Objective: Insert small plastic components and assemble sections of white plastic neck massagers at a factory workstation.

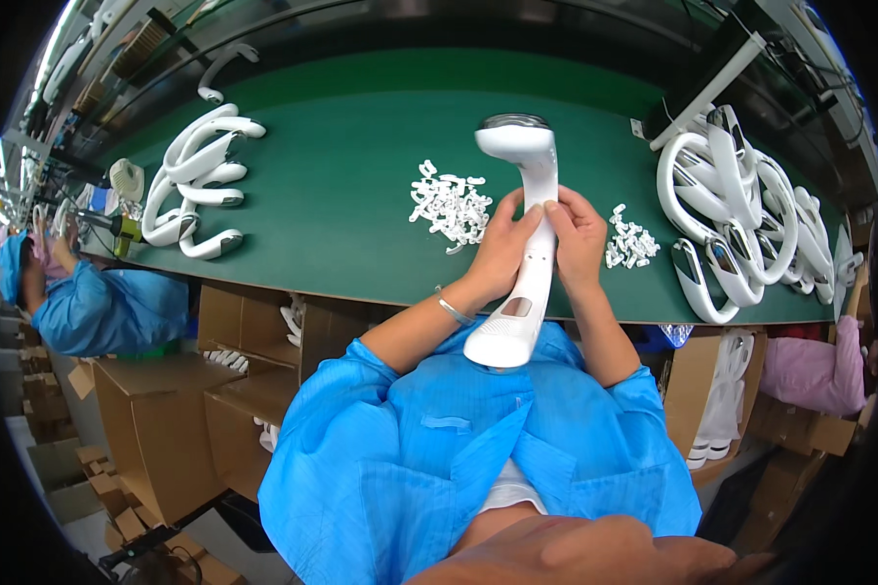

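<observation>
White curved casing (523,255) sits gripped by both hands (502,249) (578,239); cardboard boxes (722,390) hold similar casings.

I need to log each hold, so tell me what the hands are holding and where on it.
Both hands, left hand and right hand, hold one long curved white plastic device around the middle of its body, above the green table.

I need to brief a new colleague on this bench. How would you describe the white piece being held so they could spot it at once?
Start at the green table and go to its near edge, in the middle. There the left hand and right hand grip a long curved white plastic piece held upright. Unlike the like pieces lying in the left pile and right pile, it alone is lifted.
</observation>
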### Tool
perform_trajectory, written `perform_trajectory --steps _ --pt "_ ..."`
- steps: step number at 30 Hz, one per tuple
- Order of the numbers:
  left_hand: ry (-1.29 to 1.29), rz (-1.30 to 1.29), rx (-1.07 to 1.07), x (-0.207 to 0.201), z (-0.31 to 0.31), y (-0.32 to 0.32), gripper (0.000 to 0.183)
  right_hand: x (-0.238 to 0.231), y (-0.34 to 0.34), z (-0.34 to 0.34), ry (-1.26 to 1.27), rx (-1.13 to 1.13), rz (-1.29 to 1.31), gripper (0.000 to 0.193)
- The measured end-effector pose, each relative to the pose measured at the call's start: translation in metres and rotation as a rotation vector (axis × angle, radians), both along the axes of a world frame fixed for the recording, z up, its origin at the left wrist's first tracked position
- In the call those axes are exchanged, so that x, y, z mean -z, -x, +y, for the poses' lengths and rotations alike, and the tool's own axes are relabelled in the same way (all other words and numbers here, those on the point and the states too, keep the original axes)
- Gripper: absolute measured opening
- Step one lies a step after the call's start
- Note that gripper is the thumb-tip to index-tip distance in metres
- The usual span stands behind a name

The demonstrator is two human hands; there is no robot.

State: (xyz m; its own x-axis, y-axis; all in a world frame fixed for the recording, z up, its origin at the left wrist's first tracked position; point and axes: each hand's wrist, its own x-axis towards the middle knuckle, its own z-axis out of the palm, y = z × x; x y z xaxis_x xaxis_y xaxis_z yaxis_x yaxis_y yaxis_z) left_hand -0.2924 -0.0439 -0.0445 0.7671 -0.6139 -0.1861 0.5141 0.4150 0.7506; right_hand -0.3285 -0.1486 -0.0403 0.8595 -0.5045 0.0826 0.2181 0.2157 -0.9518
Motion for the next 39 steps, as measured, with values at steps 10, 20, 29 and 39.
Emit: perform_trajectory --steps 10,20,29,39 --pt "-0.140 0.079 0.070 0.008 0.090 -0.023 0.026 0.042 -0.087 -0.010 1.210 -0.168 -0.092 0.022" --pt "-0.112 0.110 -0.115 0.006 0.102 -0.038 0.037 0.033 -0.087 -0.005 1.240 -0.219 0.034 0.016" --pt "-0.002 0.065 0.009 0.001 0.056 -0.033 0.043 -0.011 -0.035 -0.011 0.068 -0.455 0.115 0.013" --pt "0.006 0.050 0.060 -0.001 0.031 -0.022 0.039 -0.032 -0.012 -0.022 -0.070 -0.322 0.049 0.008"
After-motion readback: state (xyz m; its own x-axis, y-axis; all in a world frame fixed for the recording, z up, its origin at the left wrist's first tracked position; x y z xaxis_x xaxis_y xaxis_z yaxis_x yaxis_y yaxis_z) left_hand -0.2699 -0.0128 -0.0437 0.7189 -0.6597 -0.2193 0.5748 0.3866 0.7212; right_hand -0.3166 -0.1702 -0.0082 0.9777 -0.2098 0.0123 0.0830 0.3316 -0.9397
